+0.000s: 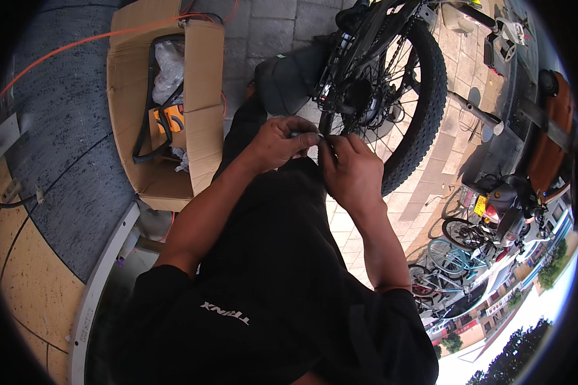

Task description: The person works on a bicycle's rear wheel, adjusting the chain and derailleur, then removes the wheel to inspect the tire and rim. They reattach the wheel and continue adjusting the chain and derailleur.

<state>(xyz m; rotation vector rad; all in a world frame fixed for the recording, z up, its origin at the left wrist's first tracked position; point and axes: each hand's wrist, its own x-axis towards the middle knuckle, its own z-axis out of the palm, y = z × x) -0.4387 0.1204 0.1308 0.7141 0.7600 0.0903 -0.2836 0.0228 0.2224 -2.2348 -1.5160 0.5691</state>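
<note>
In front of my lap, my left hand point(281, 145) and my right hand point(353, 168) meet with their fingertips together. The left thumb and fingers pinch a small pale, silvery piece point(320, 135), too small to name. My right fingers are closed at its other side, and what they grip is hidden. Just beyond the hands stands a bicycle's wheel point(438, 96) with a knobby black tire. Its chain, spokes and dark hub point(358, 97) lie close to my right fingers.
An open cardboard box point(205, 96) on the left holds a black belt-like loop, clear plastic and an orange item. An orange hose point(70, 46) runs past it. Several bicycles point(453, 256) and a scooter point(504, 215) are parked at right. A pedal-like part point(478, 112) lies on the paving.
</note>
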